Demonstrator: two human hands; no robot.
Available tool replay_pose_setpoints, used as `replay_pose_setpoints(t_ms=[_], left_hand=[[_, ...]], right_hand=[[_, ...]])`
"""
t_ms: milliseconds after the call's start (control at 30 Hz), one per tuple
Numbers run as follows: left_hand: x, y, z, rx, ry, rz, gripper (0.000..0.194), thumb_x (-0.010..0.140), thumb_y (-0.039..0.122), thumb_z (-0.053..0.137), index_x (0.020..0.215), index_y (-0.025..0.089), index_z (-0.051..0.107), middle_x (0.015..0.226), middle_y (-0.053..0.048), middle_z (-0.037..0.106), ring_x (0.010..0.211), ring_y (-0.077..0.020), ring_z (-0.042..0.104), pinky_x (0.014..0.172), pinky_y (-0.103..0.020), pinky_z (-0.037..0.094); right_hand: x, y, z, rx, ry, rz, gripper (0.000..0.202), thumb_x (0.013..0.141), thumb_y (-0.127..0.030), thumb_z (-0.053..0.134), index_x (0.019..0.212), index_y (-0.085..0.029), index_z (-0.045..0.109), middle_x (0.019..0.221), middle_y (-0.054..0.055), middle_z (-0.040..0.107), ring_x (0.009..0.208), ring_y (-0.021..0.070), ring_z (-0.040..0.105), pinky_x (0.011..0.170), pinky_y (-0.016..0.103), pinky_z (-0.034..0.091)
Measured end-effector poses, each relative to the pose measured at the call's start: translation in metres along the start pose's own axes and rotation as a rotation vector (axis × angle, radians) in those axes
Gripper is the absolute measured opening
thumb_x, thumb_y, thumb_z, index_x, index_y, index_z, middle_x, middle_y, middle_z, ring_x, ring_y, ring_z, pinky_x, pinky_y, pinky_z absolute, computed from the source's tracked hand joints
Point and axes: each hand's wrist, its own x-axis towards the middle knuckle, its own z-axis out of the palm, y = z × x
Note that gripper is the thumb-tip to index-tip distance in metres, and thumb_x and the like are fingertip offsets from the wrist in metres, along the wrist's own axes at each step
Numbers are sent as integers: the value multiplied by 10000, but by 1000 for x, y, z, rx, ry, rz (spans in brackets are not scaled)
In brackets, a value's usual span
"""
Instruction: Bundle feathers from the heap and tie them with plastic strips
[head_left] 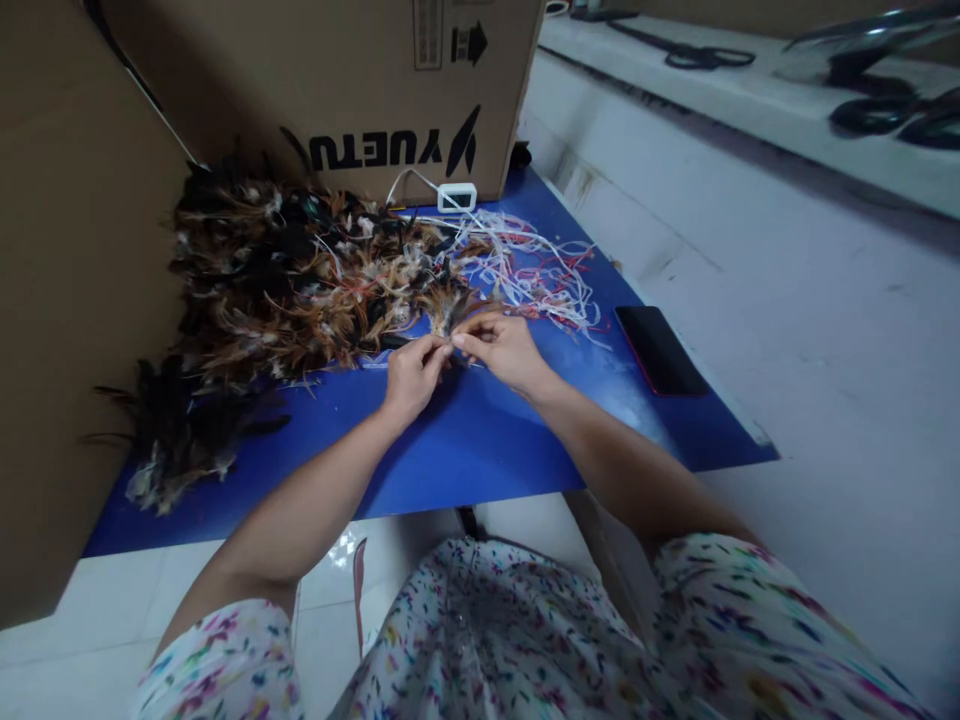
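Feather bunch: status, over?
Left hand, right hand: fingertips pinched together at base of feather bunch. Feather pile close behind, leftward. Strand tangle beyond, rightward. Phone apart, right.

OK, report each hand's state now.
Left hand: pinched closed near a feather tuft; held item too small to tell.
Right hand: pinched closed beside the left; held item likewise unclear.

Floral garment (480, 630): we see whitish cloth scattered with small flecks of pink, purple, blue, green and yellow; we cannot tell blouse from dress
Front: we find it falling in loose folds
Left sleeve (221, 665): short, wide, in what we read as the same print
Right sleeve (757, 620): short too, we note, its colours matching
Forearms (307, 515): bare, we see
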Motion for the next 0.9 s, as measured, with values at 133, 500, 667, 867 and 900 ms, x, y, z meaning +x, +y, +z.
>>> replay_pose_setpoints(t_ms=[133, 500, 667, 867, 900], left_hand=[[0, -1, 0, 43, 15, 35, 164, 898, 262, 602, 763, 189, 661, 587, 40, 633, 471, -88, 545, 557, -220, 422], [0, 1, -1, 44, 22, 17, 197, 899, 273, 589, 735, 185, 653, 539, 44, 602, 450, -89, 531, 550, -224, 410], [1, 2, -1, -43, 10, -64, 226, 886, 312, 597, 702, 189, 643, 508, 48, 580, 420, -84, 506, 518, -222, 403], [2, 4, 2, -212, -4, -212, 210, 856, 338, 620, 719, 184, 655, 541, 36, 611, 392, -80, 493, 434, -213, 376], [2, 5, 2, -232, -4, -233, 205, 849, 337, 628, 718, 182, 653, 539, 36, 609, 390, -78, 493, 429, -210, 375]], right_hand=[[0, 2, 1, -21, 4, -5, 337, 625, -465, 844, 725, -179, 695, 700, 8, 671, 587, 109, 560, 553, 259, 479], [-2, 7, 2, -146, 25, -124, 104, 733, -289, 721, 716, -186, 723, 793, 29, 715, 725, 150, 640, 708, 302, 512], [-2, 7, 5, -110, 48, -140, 104, 716, -286, 727, 711, -182, 722, 763, 20, 702, 682, 134, 624, 673, 290, 506], [-4, 8, 8, -25, 118, -121, 141, 707, -319, 754, 701, -193, 692, 768, 10, 678, 631, 119, 596, 607, 282, 503], [-4, 8, 7, -3, 136, -122, 155, 705, -328, 763, 705, -196, 682, 758, 3, 669, 613, 113, 587, 592, 276, 498]])
